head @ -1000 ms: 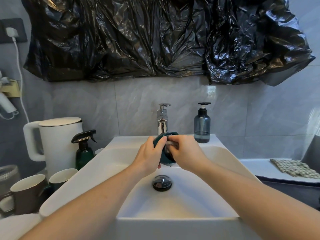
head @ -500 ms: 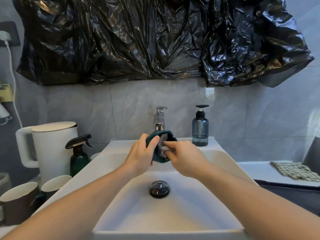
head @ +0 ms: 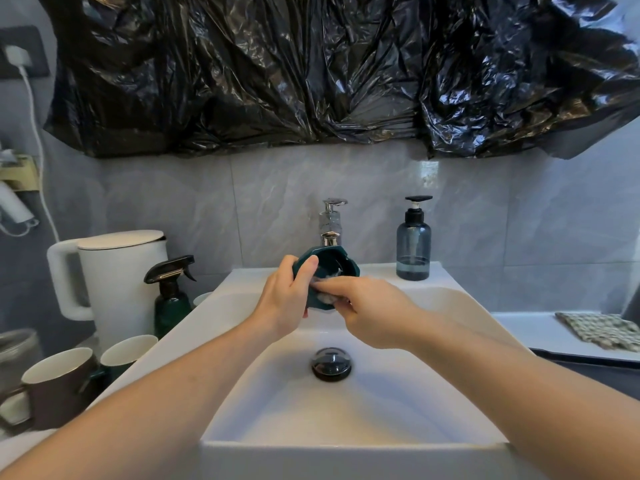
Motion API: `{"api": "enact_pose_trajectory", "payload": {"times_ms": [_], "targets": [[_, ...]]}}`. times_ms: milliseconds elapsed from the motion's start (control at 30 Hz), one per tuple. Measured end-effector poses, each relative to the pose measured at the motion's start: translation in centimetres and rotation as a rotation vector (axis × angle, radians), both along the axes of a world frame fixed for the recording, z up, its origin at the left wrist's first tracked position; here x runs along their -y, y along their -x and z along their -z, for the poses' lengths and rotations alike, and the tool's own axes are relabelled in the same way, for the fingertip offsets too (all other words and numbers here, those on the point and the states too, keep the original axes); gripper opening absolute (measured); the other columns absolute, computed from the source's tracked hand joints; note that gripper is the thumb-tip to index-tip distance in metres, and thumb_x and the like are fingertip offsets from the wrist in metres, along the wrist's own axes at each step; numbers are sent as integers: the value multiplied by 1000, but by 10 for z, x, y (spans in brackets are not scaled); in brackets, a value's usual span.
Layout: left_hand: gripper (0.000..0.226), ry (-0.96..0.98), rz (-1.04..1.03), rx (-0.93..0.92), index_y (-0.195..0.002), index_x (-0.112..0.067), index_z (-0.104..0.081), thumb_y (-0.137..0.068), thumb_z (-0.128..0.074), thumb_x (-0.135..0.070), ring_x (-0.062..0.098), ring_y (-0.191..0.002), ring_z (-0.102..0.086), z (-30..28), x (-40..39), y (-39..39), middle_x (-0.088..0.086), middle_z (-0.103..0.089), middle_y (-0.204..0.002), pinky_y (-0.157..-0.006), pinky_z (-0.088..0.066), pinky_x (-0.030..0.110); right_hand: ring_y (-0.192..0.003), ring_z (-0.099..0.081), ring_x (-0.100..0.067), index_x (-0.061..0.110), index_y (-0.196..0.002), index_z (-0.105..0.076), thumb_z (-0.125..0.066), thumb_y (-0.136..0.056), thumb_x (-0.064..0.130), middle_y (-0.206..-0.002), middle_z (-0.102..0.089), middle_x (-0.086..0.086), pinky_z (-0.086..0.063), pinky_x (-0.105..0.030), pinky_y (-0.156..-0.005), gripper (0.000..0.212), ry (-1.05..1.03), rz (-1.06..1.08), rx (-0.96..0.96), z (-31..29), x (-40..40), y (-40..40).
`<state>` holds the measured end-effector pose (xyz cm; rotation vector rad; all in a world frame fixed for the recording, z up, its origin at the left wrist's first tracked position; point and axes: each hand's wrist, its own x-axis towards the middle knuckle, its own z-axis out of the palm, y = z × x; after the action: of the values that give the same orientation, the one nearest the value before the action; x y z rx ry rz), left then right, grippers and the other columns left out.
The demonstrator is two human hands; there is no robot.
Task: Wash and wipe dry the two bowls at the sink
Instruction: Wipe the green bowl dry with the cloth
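Note:
A small dark teal bowl with a scalloped rim is tilted toward me over the white sink, just under the chrome tap. My left hand grips its left rim, thumb on the edge. My right hand pinches a small grey scrubbing wad against the bowl's lower inside. I see no water running from the tap. A second bowl is not in view.
A grey soap pump bottle stands right of the tap. At the left are a white kettle, a green spray bottle and two mugs. A checked cloth lies on the right counter. The black drain plug sits mid-basin.
The bowl has tipped so its inside faces me more. My right hand has slid from inside the bowl down to its lower rim with the wad.

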<state>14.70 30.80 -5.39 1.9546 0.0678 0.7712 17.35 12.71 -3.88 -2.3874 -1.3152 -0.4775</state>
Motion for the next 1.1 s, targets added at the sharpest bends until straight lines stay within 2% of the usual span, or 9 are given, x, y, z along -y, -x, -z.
{"api": "enact_pose_trajectory", "payload": {"times_ms": [167, 267, 333, 467, 567, 700, 833, 967, 1100], "targets": [[51, -68, 19, -36, -92, -16, -53, -93, -51, -66, 23, -67, -58, 5, -1, 1, 5, -62, -79, -58, -49, 42, -93, -66, -29, 31, -123, -62, -44, -102, 44, -106, -72, -2, -51, -37, -71, 31, 112, 253, 96, 0, 6, 0], [43, -66, 40, -41, -92, -18, -52, -100, -52, -60, 23, -69, -58, 6, 6, -1, 3, -61, -80, -60, -46, 40, -82, -60, -28, 27, -116, -58, -42, -104, 40, -104, -71, -3, -41, -35, -65, 24, 102, 282, 96, 1, 6, -4], [40, -40, 40, -39, -93, -17, -52, -104, -54, -55, 24, -69, -58, 5, 9, -4, 6, -62, -81, -56, -46, 37, -88, -62, -29, 25, -118, -53, -42, -104, 35, -112, -70, -2, -46, -38, -68, 21, 24, 236, 77, 3, 5, -7], [51, -6, 66, -49, -98, -12, -57, -96, -53, -62, 22, -73, -61, 5, 8, -3, 5, -63, -83, -55, -47, 37, -109, -62, -28, 30, -139, -47, -41, -106, 27, -142, -55, 13, -53, -46, -85, 33, -31, 30, 14, 7, 1, -6], [43, 16, 86, -37, -98, -7, -55, -107, -54, -50, 23, -60, -58, 5, 9, -3, 11, -61, -78, -48, -45, 36, -95, -57, -19, 32, -125, -57, -43, -105, 18, -126, -62, 17, -51, -44, -84, 28, -54, -78, -17, 5, -1, -3], [36, 32, 48, -18, -95, -12, -53, -109, -51, -45, 20, -59, -58, 1, 7, -2, 9, -61, -81, -46, -46, 34, -83, -52, -17, 37, -108, -62, -45, -100, 13, -96, -62, 17, -52, -43, -79, 30, -59, -76, -82, 1, 0, -1], [37, 9, 25, -28, -97, -10, -54, -108, -51, -45, 16, -54, -55, 1, 4, 1, 8, -58, -79, -45, -46, 33, -89, -58, -25, 40, -112, -65, -43, -99, 16, -101, -68, 12, -53, -42, -77, 35, 7, -11, -91, 0, 0, 5], [43, -35, 27, -50, -101, -10, -55, -106, -52, -53, 21, -62, -58, 4, 2, 0, 10, -62, -82, -50, -48, 39, -100, -64, -26, 45, -129, -63, -45, -94, 20, -113, -72, 9, -57, -40, -82, 47, 61, 123, -26, -2, 2, 7], [56, -78, 31, -64, -92, -19, -54, -87, -50, -74, 24, -69, -57, 6, 1, 2, 0, -61, -77, -62, -48, 47, -91, -66, -29, 34, -118, -61, -44, -101, 36, -104, -72, 0, -49, -35, -67, 24, 45, 235, 48, 4, 4, -1]]}}
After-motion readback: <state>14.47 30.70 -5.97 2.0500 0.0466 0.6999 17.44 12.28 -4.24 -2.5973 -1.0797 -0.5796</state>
